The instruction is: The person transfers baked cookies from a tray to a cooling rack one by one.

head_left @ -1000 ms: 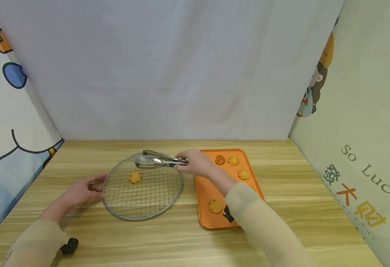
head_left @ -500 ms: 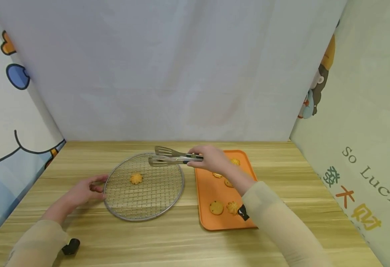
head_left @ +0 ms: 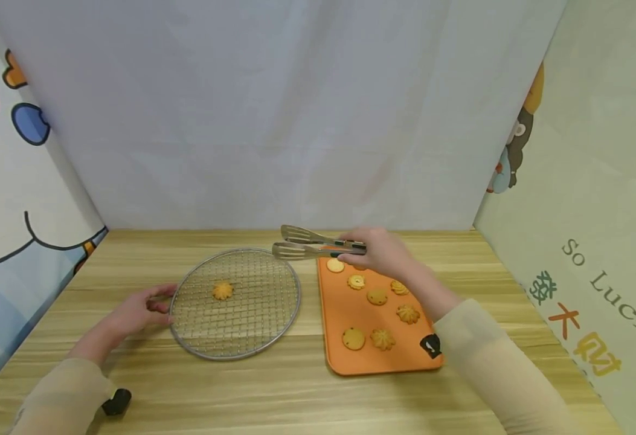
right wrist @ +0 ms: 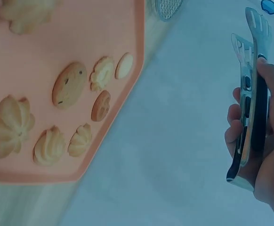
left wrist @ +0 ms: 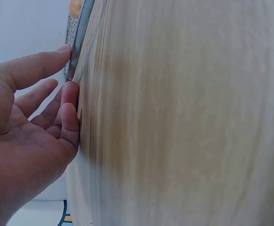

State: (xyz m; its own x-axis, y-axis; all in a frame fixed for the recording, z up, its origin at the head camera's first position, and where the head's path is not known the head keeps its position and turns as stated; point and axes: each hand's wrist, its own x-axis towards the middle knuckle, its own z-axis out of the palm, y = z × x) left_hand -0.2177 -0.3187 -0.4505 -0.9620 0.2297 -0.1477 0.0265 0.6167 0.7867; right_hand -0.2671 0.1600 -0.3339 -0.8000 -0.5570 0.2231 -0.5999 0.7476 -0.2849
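Note:
In the head view, my right hand (head_left: 377, 249) grips metal tongs (head_left: 307, 243) above the far end of an orange tray (head_left: 345, 314). The slotted tong tips point left and stand apart, with nothing between them. The right wrist view shows the fingers and thumb round the handles of the tongs (right wrist: 252, 103). On the tray lie several cookies (head_left: 377, 296), some flower-shaped, some round with dark specks. My left hand (head_left: 138, 311) touches the left rim of a round wire rack (head_left: 236, 329), fingers loosely bent. One flower-shaped cookie (head_left: 222, 290) lies on the rack.
The rack and tray sit side by side on a wood-grain table (head_left: 241, 393), with a gap between them. A pale cloth wall (head_left: 296, 121) rises behind the table, and printed panels (head_left: 584, 254) stand at both sides.
My right hand has carried the tongs rightward, from over the rack to the tray's far end, uncovering more cookies. The tong tips have spread wider. My left hand stays at the rack's rim.

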